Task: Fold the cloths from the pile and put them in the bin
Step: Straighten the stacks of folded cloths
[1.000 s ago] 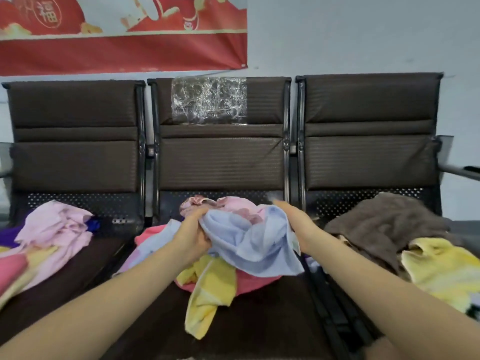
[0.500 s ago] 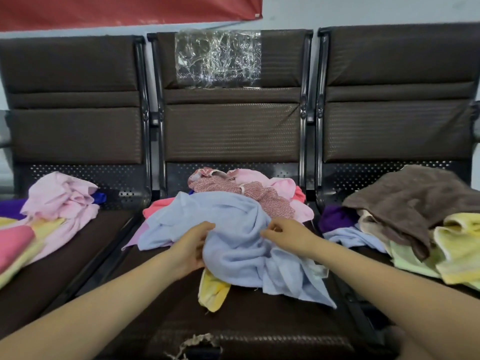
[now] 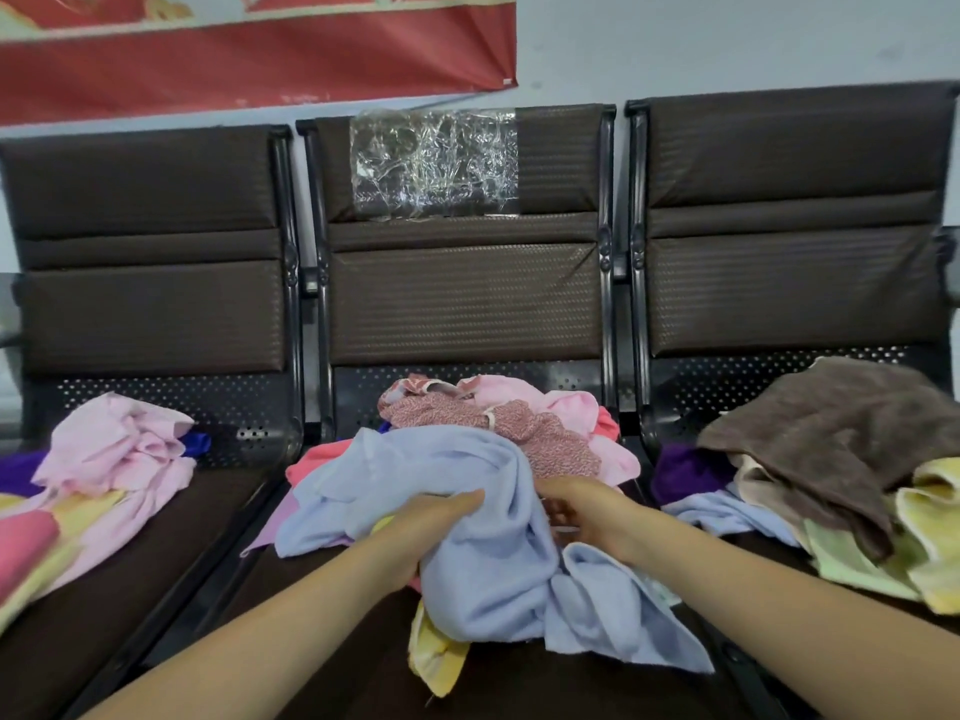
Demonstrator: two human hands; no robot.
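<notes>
Three dark padded seats point(image 3: 462, 298) stood in a row against a pale wall under a red banner point(image 3: 249, 54), and each seat carried crumpled cloths. On the middle seat the person's left hand point(image 3: 431, 517) was buried in a light blue cloth point(image 3: 488, 569), fingers curled into a fold of it, while the right hand point(image 3: 582, 506) pinched the same cloth just across from the left. The blue cloth lay bunched on top of the pile point(image 3: 519, 423) of pink and patterned pieces, which sat just behind the 2 hands; a yellow cloth point(image 3: 436, 652) poked out below them, toward the person. No bin showed anywhere.

To my eye the step was pulling that 1 cloth free and finding its corners. It would go best if each hand slid outward along an edge to a corner, then lifted the cloth clear so the yellow piece underneath did not drag along. Soft terry like this would sag, so a taut spread before the first fold seemed wise.

Compared with half a second before, the hands had drawn closer together and gathered more of the blue cloth between them, and the camera had tipped up, showing more banner.
</notes>
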